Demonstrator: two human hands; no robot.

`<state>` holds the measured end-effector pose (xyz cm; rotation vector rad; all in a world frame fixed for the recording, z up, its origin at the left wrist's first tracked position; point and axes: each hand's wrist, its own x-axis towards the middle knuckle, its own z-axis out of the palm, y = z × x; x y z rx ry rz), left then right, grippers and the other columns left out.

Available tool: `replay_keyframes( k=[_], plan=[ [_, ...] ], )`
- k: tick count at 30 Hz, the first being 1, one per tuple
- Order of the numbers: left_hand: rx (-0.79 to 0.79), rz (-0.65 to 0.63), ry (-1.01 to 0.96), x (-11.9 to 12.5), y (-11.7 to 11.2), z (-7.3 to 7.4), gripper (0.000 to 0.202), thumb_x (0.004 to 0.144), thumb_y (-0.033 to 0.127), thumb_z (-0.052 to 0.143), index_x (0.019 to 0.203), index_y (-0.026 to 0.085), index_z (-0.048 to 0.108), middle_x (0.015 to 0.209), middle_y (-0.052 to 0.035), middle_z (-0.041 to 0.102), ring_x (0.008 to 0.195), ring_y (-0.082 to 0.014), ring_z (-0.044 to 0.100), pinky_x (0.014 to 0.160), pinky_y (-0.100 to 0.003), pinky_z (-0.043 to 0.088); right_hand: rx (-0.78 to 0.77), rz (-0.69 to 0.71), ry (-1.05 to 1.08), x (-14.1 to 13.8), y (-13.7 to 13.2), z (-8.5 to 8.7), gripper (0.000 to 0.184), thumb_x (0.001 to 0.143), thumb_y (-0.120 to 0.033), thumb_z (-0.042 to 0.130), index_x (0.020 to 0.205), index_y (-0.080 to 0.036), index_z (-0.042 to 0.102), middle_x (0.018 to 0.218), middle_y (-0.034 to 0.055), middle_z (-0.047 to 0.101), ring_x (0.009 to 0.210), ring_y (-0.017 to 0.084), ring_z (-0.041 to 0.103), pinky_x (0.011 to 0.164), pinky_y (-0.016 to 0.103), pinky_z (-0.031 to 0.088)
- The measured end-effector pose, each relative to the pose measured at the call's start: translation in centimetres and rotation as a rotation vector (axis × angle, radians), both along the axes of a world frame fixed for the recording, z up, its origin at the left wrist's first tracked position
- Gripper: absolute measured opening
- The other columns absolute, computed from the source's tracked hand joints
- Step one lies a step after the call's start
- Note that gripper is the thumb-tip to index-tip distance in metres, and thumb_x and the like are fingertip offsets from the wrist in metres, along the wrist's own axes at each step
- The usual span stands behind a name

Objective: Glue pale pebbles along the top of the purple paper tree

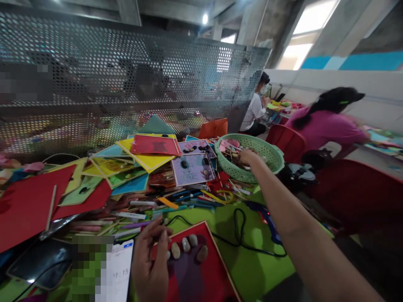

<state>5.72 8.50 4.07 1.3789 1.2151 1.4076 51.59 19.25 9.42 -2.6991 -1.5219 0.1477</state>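
Observation:
My left hand (151,260) is by the left edge of a red card (217,285) with a pale border. Its fingers are loosely bent and apart, and no object shows in it. Several smooth pebbles (185,244) lie in a row near the top of the card, and a brown one (202,253) sits to their right. My right hand (248,157) reaches into a green plastic basket (267,155) of mixed small pieces, some brown, some pink. Its fingertips are hidden among those pieces.
A blue glue gun (270,222) with a black cord lies on the green table (242,268). Pens and sticks (176,197) and coloured cards (154,147) pile up before a perforated metal screen (110,84). A phone (121,268) lies left. A person in pink (327,121) sits right.

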Motion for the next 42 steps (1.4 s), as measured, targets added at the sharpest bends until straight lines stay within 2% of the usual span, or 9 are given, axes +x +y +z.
replay_keyframes(
  k=[7,13,16,20,25,29,33,38,42],
  plan=[
    [-0.027,-0.027,-0.032,0.4,0.4,1.0,0.035,0.085,0.041,0.069,0.115,0.024,0.067,0.093,-0.0034,0.07,0.083,-0.0208,0.07,0.071,-0.031,0.059,0.262,-0.036,0.252,-0.6,-2.0,1.7,0.028,0.092,-0.041,0.068,0.095,-0.014,0.068,0.093,0.0032,0.07,0.084,0.018,0.067,0.076,0.036,0.055],
    [-0.127,-0.143,-0.162,0.9,0.7,1.5,0.029,0.088,0.037,0.067,0.114,0.024,0.068,0.092,-0.0031,0.07,0.085,-0.0177,0.07,0.073,-0.028,0.057,0.623,0.234,0.668,-6.6,-5.6,4.0,0.049,0.071,-0.06,0.078,0.091,-0.018,0.062,0.082,0.0018,0.068,0.076,0.018,0.063,0.07,0.031,0.05],
    [-0.156,-0.223,-0.193,1.1,0.9,1.2,0.03,0.088,0.038,0.066,0.113,0.022,0.067,0.097,-0.005,0.071,0.09,-0.0177,0.069,0.079,-0.028,0.056,0.679,0.366,0.867,-10.2,-7.3,4.4,0.05,0.063,-0.058,0.085,0.087,-0.021,0.064,0.084,0.0016,0.068,0.078,0.017,0.063,0.074,0.031,0.052],
    [-0.144,-0.279,-0.219,1.2,1.0,0.8,0.026,0.087,0.035,0.066,0.109,0.021,0.067,0.096,-0.0057,0.072,0.092,-0.0185,0.069,0.085,-0.03,0.055,0.676,0.48,1.06,-14.0,-9.5,4.1,0.041,0.065,-0.05,0.089,0.087,-0.022,0.068,0.084,0.0019,0.069,0.075,0.016,0.065,0.072,0.03,0.054],
    [-0.058,-0.408,-0.136,1.5,0.4,0.8,0.022,0.093,0.03,0.059,0.111,0.023,0.069,0.114,-0.0077,0.073,0.103,-0.0203,0.069,0.094,-0.034,0.053,0.648,0.621,1.233,-18.4,-12.0,2.9,0.03,0.071,-0.04,0.088,0.086,-0.024,0.068,0.088,0.0031,0.07,0.079,0.018,0.067,0.069,0.031,0.055],
    [0.081,-0.545,-0.123,1.7,0.0,0.7,0.031,0.095,0.029,0.059,0.124,0.023,0.067,0.122,-0.0087,0.072,0.109,-0.0211,0.068,0.098,-0.036,0.052,0.635,0.781,1.152,-21.9,-12.8,1.7,0.016,0.079,-0.031,0.084,0.086,-0.025,0.071,0.09,0.0036,0.068,0.088,0.02,0.066,0.076,0.032,0.055],
    [0.179,-0.498,-0.104,1.7,0.2,0.6,0.027,0.092,0.024,0.062,0.117,0.021,0.072,0.116,-0.0087,0.075,0.109,-0.0215,0.068,0.099,-0.036,0.051,0.614,0.801,0.977,-24.5,-12.5,0.6,0.015,0.082,-0.035,0.08,0.088,-0.024,0.071,0.088,0.0038,0.07,0.086,0.02,0.067,0.08,0.033,0.054],
    [0.012,-0.358,-0.168,1.9,0.7,-0.1,0.019,0.091,0.028,0.062,0.102,0.017,0.074,0.096,-0.0074,0.077,0.088,-0.0187,0.071,0.083,-0.031,0.055,0.602,0.701,0.841,-26.3,-11.2,-1.1,0.022,0.086,-0.041,0.075,0.097,-0.023,0.067,0.087,0.002,0.07,0.079,0.019,0.067,0.075,0.032,0.053],
    [-0.121,-0.329,-0.278,2.1,1.1,-0.5,0.019,0.091,0.03,0.061,0.102,0.018,0.071,0.094,-0.0053,0.075,0.085,-0.0162,0.071,0.081,-0.028,0.056,0.542,0.737,0.506,-26.9,-10.6,-2.0,0.02,0.096,-0.042,0.062,0.095,-0.022,0.062,0.083,0.0015,0.067,0.075,0.019,0.064,0.07,0.031,0.048]
  ],
)
